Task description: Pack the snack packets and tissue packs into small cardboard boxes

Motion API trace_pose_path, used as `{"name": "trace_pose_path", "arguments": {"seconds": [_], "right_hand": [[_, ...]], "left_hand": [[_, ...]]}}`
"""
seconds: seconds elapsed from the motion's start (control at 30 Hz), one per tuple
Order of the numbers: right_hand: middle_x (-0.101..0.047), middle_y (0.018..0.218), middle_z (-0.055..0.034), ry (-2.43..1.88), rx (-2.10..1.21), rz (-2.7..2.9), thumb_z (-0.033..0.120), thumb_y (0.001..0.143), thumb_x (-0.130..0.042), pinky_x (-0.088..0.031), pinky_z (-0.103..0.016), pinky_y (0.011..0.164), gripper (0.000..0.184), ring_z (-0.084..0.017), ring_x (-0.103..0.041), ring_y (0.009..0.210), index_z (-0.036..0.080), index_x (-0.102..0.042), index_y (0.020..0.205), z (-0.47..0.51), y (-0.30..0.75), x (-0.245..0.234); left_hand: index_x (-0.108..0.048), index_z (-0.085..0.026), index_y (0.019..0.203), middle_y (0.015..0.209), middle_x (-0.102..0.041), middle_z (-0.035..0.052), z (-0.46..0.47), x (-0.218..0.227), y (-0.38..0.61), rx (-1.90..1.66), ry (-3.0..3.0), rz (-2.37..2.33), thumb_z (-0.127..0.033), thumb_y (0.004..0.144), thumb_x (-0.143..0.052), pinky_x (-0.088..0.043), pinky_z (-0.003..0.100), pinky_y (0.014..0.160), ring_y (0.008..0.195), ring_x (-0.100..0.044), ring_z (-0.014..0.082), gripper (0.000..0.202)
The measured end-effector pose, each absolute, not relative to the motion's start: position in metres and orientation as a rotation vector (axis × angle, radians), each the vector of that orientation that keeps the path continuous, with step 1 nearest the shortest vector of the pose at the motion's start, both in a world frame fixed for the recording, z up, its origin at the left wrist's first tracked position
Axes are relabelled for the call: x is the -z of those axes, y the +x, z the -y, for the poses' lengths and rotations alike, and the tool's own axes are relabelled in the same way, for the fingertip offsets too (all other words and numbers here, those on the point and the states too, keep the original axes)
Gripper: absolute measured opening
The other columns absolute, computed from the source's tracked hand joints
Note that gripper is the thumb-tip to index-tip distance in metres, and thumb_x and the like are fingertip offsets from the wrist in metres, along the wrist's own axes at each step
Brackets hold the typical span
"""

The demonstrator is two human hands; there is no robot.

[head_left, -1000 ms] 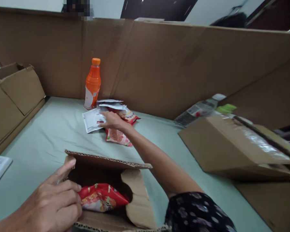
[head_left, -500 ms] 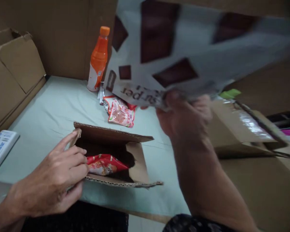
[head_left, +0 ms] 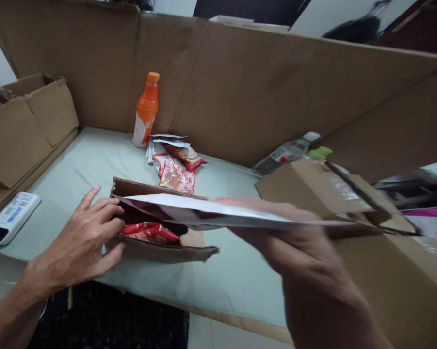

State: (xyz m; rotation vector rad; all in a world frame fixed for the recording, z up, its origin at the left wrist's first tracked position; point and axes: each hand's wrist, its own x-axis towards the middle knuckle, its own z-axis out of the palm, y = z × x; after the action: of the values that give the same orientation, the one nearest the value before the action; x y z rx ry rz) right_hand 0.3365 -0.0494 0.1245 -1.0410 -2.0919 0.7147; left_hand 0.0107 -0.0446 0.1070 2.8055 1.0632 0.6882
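A small open cardboard box point(head_left: 160, 248) lies on the pale green table top point(head_left: 94, 165) with a red snack packet point(head_left: 151, 232) inside it. My left hand point(head_left: 82, 237) rests with spread fingers against the box's left flap. My right hand point(head_left: 298, 242), blurred by motion, grips a flat white packet point(head_left: 211, 213) held almost level over the box's opening.
An orange bottle point(head_left: 146, 111) stands at the back beside a heap of snack packets point(head_left: 174, 167). Cardboard walls point(head_left: 258, 92) ring the table. A larger taped box point(head_left: 323, 189) and a clear bottle point(head_left: 287, 152) lie to the right. A white device point(head_left: 10, 218) sits at the left.
My right hand picked up the white packet from the heap by the bottle, swung it up in front of the camera, and now holds it level over the open box.
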Motion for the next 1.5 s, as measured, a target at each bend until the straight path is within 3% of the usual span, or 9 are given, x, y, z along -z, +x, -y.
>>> {"name": "trace_pose_path", "arguments": {"seconds": [0.13, 0.2, 0.33, 0.5, 0.7, 0.87, 1.07, 1.27, 1.5], "right_hand": [[-0.077, 0.092, -0.0033, -0.957, -0.893, 2.109, 0.032, 0.104, -0.050, -0.058, -0.030, 0.075, 0.028, -0.018, -0.070, 0.082, 0.022, -0.075, 0.096, 0.027, 0.314, -0.111], [-0.072, 0.083, -0.0023, -0.948, -0.956, 2.088, 0.035, 0.103, -0.051, -0.056, -0.029, 0.071, 0.030, -0.016, -0.066, 0.076, 0.020, -0.071, 0.085, 0.018, 0.307, -0.099], [-0.074, 0.099, -0.0049, -0.899, -1.114, 2.098, 0.037, 0.103, -0.049, -0.057, -0.035, 0.085, 0.029, -0.019, -0.068, 0.091, 0.019, -0.071, 0.102, 0.003, 0.300, -0.081], [-0.074, 0.122, -0.0067, -0.990, -1.078, 2.421, 0.037, 0.104, -0.049, -0.052, -0.039, 0.100, 0.033, -0.022, -0.067, 0.110, 0.021, -0.070, 0.123, -0.003, 0.301, -0.093], [-0.078, 0.103, -0.0034, -1.231, -0.784, 2.542, 0.042, 0.104, -0.049, -0.052, -0.032, 0.087, 0.033, -0.022, -0.070, 0.096, 0.027, -0.075, 0.118, 0.019, 0.306, -0.118], [-0.076, 0.081, -0.0062, -1.528, -0.395, 2.509, 0.046, 0.104, -0.047, -0.045, -0.032, 0.068, 0.041, -0.021, -0.066, 0.072, 0.021, -0.075, 0.088, 0.040, 0.312, -0.112], [-0.074, 0.083, -0.0086, -1.261, -0.261, 2.532, 0.051, 0.107, -0.043, -0.045, -0.039, 0.074, 0.045, -0.023, -0.064, 0.073, 0.020, -0.071, 0.092, 0.080, 0.317, -0.107], [-0.076, 0.113, -0.0100, -0.935, -0.502, 2.601, 0.032, 0.107, -0.048, -0.049, -0.038, 0.089, 0.029, -0.024, -0.066, 0.103, 0.019, -0.073, 0.113, 0.083, 0.322, -0.103], [-0.078, 0.103, -0.0099, -0.864, -0.590, 2.537, 0.038, 0.106, -0.051, -0.053, -0.038, 0.079, 0.030, -0.023, -0.069, 0.090, 0.018, -0.073, 0.112, 0.076, 0.326, -0.098]], "left_hand": [[-0.064, -0.019, 0.115, 0.113, -0.075, 0.0084, 0.046, -0.108, 0.001, -1.011, 2.560, -1.336, -0.035, 0.097, -0.058, -0.056, 0.049, 0.104, 0.107, -0.072, 0.0265, 0.025], [-0.061, -0.020, 0.122, 0.118, -0.075, 0.0081, 0.043, -0.110, -0.002, -1.103, 2.450, -1.450, -0.037, 0.099, -0.057, -0.059, 0.042, 0.097, 0.108, -0.072, 0.0247, 0.029], [-0.066, -0.019, 0.113, 0.119, -0.075, 0.0084, 0.031, -0.112, 0.002, -1.048, 2.557, -1.211, -0.028, 0.098, -0.057, -0.055, 0.042, 0.103, 0.116, -0.070, 0.0242, 0.020], [-0.067, -0.020, 0.092, 0.094, -0.078, 0.0040, 0.016, -0.118, 0.019, -0.846, 2.868, -1.231, -0.014, 0.100, -0.044, -0.047, 0.053, 0.103, 0.095, -0.072, 0.0229, 0.025], [-0.063, -0.017, 0.079, 0.079, -0.072, 0.0081, 0.010, -0.131, 0.041, -0.460, 3.248, -1.202, -0.008, 0.092, -0.045, -0.050, 0.039, 0.068, 0.077, -0.067, 0.0265, 0.024], [-0.062, -0.018, 0.076, 0.073, -0.068, 0.0060, 0.006, -0.130, 0.052, -0.427, 3.256, -1.279, -0.009, 0.089, -0.050, -0.045, 0.033, 0.057, 0.073, -0.066, 0.0242, 0.020], [-0.065, -0.019, 0.077, 0.076, -0.072, 0.0046, -0.002, -0.133, 0.055, -0.209, 3.169, -1.321, -0.012, 0.088, -0.051, -0.041, 0.029, 0.053, 0.070, -0.067, 0.0209, 0.019], [-0.062, -0.020, 0.068, 0.065, -0.070, 0.0030, -0.012, -0.135, 0.064, 0.022, 3.123, -1.199, -0.013, 0.085, -0.053, -0.032, 0.030, 0.047, 0.055, -0.064, 0.0200, 0.021], [-0.070, -0.021, 0.075, 0.075, -0.073, -0.0001, -0.016, -0.134, 0.071, 0.187, 2.833, -0.691, -0.001, 0.082, -0.055, -0.046, 0.029, 0.067, 0.071, -0.068, 0.0189, 0.026]]}}
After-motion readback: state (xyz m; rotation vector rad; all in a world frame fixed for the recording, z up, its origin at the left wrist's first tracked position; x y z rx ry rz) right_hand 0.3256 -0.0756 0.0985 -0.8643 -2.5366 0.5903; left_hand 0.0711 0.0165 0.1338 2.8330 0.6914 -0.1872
